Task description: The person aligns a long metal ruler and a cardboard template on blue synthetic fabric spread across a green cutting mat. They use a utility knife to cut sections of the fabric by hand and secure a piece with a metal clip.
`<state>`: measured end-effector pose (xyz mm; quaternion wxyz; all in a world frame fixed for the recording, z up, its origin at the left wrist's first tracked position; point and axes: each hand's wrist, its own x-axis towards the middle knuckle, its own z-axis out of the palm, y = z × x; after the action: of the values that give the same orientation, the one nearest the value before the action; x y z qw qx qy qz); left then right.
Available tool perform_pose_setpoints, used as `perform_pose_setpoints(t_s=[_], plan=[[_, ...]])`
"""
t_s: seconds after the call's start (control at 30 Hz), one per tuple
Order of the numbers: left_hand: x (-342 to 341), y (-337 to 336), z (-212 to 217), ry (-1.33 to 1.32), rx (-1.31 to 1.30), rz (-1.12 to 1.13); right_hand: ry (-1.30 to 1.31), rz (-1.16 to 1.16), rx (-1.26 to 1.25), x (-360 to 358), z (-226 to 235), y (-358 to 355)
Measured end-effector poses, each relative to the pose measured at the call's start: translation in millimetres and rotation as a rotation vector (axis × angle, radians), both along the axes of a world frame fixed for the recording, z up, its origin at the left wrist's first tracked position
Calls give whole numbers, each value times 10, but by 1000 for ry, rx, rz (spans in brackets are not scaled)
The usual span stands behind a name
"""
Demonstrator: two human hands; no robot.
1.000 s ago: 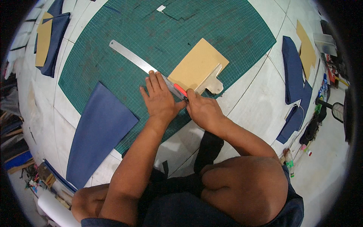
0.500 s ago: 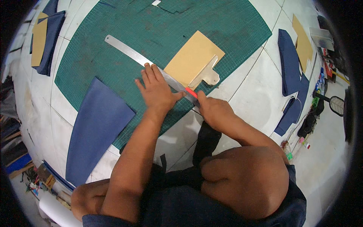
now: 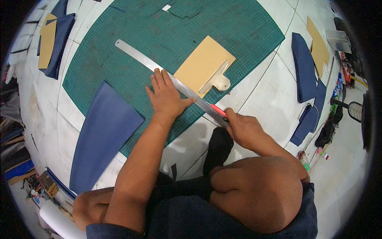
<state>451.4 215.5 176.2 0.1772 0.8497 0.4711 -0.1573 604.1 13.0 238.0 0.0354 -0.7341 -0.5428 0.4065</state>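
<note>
Right-hand grip (image 3: 243, 128) lower along ruler (image 3: 159, 69)

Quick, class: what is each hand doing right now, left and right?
Left hand: open, pressed flat on the metal ruler over the green cutting mat.
Right hand: closed around a red-handled cutter at the ruler's near end.
</note>
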Motion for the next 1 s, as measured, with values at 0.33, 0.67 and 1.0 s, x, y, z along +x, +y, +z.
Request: perform_pose_setpoints(t_s=[0.33, 0.67, 1.0], plan=[[3, 3, -12, -34, -16, 27, -31, -116, 100, -422, -614, 912], [-21, -1, -64, -20, 1, 20, -78, -75, 97, -411, -490, 1010], [-13, -7, -57, 13, 19, -8, -86, -16, -173, -197, -241, 450]])
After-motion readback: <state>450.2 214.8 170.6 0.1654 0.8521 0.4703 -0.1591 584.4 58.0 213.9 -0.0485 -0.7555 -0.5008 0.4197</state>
